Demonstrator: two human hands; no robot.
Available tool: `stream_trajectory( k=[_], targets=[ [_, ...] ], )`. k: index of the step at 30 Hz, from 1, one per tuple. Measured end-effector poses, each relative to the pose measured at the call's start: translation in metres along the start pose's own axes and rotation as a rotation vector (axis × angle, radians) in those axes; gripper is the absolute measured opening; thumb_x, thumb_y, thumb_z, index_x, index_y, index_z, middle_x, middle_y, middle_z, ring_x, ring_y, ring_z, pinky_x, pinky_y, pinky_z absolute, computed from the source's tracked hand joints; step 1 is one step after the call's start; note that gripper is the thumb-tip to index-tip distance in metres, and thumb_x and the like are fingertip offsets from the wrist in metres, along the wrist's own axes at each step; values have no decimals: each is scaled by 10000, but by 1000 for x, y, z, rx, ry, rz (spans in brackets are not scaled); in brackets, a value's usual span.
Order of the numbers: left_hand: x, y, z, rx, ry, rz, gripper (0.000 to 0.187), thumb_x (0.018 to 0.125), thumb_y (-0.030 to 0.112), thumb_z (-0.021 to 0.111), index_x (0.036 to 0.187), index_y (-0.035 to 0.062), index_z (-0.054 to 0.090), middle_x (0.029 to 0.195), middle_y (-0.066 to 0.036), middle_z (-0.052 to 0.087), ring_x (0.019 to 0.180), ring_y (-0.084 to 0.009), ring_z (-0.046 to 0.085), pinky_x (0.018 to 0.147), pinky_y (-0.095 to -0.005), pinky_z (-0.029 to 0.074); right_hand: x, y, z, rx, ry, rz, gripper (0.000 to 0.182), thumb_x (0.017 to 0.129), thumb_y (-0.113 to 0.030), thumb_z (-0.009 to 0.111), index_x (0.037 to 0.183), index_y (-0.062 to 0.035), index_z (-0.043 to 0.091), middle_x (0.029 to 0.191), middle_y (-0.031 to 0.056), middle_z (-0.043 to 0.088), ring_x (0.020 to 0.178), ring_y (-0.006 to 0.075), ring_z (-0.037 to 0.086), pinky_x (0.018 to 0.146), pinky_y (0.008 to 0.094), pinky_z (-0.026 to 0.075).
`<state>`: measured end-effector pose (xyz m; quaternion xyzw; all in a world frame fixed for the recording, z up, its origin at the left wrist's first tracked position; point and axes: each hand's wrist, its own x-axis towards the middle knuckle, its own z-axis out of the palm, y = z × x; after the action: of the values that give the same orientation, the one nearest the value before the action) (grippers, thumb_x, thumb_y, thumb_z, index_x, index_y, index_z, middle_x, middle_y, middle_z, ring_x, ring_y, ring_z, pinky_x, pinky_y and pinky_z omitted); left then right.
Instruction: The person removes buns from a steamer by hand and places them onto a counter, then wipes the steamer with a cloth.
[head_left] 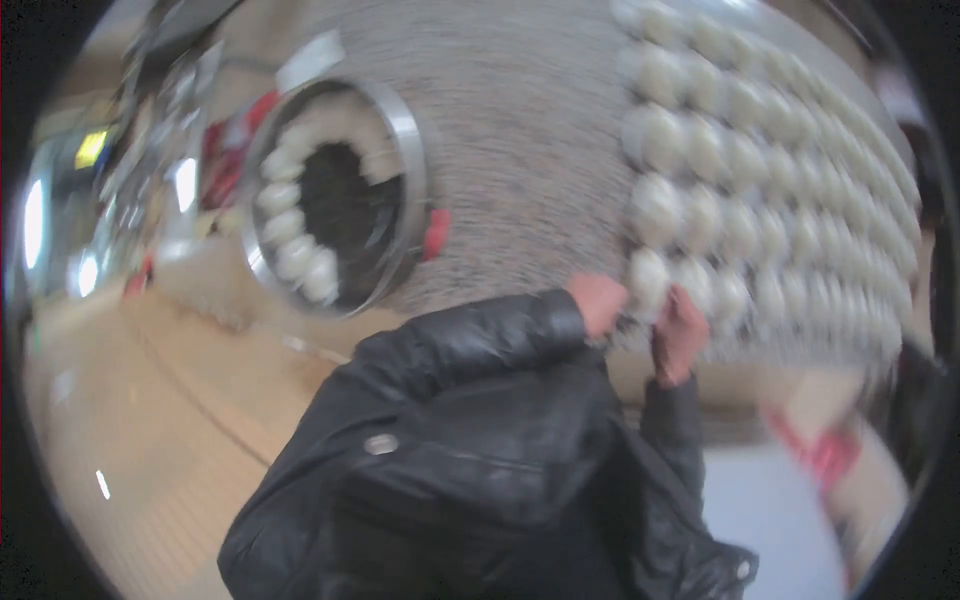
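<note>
2 hands (640, 315) at dumpling (648, 278) rows, finger grip unclear, 1 steel bowl (405, 130)

Left hand (600, 303) and right hand (680, 335) at rows of white dumplings (760, 170), round steel tray (340, 195) nearby

No text, label, brand, number or sign can be read anywhere in the blurred view; the red patches at the left and lower right show no legible lettering.
</note>
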<state>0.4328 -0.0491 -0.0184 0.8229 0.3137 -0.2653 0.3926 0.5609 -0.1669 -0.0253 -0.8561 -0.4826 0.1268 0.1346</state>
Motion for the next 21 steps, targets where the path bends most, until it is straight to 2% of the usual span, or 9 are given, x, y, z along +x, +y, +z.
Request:
stream_trajectory(
  k=[2, 3, 6, 9, 11, 12, 15, 18, 21],
  targets=[
    [-30, -19, -11, 11, 93, 45, 137, 758, 167, 611, 813, 96, 715, 806, -135, 703, 779, -367, 685, 632, -456, 538, 7, -38, -2, 63, 117, -130, 65, 925, -209, 576, 908, -151, 600, 639, 64, 580, 565, 264, 532, 539, 376, 386],
    [-44, -31, -19, 9, 134, 31, 142, 761, 172, 614, 823, 96, 717, 815, -136, 704, 783, -370, 685, 639, -457, 538, 13, -55, -4, 95, 141, -188, 83, 933, -209, 592, 962, -148, 639, 655, 62, 611, 574, 270, 566, 546, 372, 409],
    [-97, -76, -42, -220, 389, 106, 188, 811, 257, 551, 791, 103, 657, 807, -143, 680, 778, -389, 646, 643, -504, 481, 28, -111, -6, 164, 80, -352, 154, 947, -196, 603, 1036, -100, 684, 898, 63, 709, 742, 262, 670, 656, 352, 492],
    [-152, -139, -60, -440, 730, -23, 282, 887, 339, 546, 824, 94, 670, 792, -103, 683, 734, -294, 628, 643, -435, 454, 49, -177, 3, 294, 66, -649, 146, 912, -138, 653, 1025, -53, 687, 903, 81, 721, 657, 200, 654, 609, 315, 503],
    [-178, -189, -60, -602, 1019, -339, 243, 886, 281, 577, 760, 94, 668, 681, -60, 658, 631, -231, 604, 597, -401, 444, 61, -223, 11, 301, 30, -798, 126, 905, -140, 651, 1011, -76, 676, 833, 46, 690, 609, 170, 615, 546, 304, 455],
    [-182, -213, -60, -651, 1091, -420, 238, 886, 266, 584, 744, 94, 668, 654, -49, 652, 605, -216, 598, 586, -393, 442, 66, -243, 14, 295, 17, -839, 122, 903, -140, 651, 1008, -82, 674, 815, 37, 682, 597, 163, 605, 531, 302, 443],
    [-171, -273, -59, -1192, 1105, -673, 256, 846, 261, 640, 700, 64, 713, 640, -54, 675, 542, -143, 570, 572, -313, 465, 80, -292, 24, 299, -114, -873, 137, 915, -132, 644, 1018, -46, 674, 890, 94, 708, 647, 187, 643, 570, 307, 490],
    [-145, -307, -69, -1451, 1057, -661, 255, 802, 226, 624, 661, 35, 718, 624, -62, 684, 487, -111, 557, 458, -252, 446, 92, -324, 30, 314, -126, -829, 140, 910, -152, 642, 1019, -73, 682, 881, 64, 709, 645, 178, 634, 604, 315, 478],
    [-120, -309, -73, -1644, 950, -724, 224, 779, 197, 651, 724, -17, 684, 655, -102, 676, 469, -135, 576, 391, -243, 418, 93, -329, 36, 358, -93, -801, 151, 915, -182, 652, 1010, -70, 689, 807, 47, 686, 598, 149, 576, 578, 307, 457]
  ],
)
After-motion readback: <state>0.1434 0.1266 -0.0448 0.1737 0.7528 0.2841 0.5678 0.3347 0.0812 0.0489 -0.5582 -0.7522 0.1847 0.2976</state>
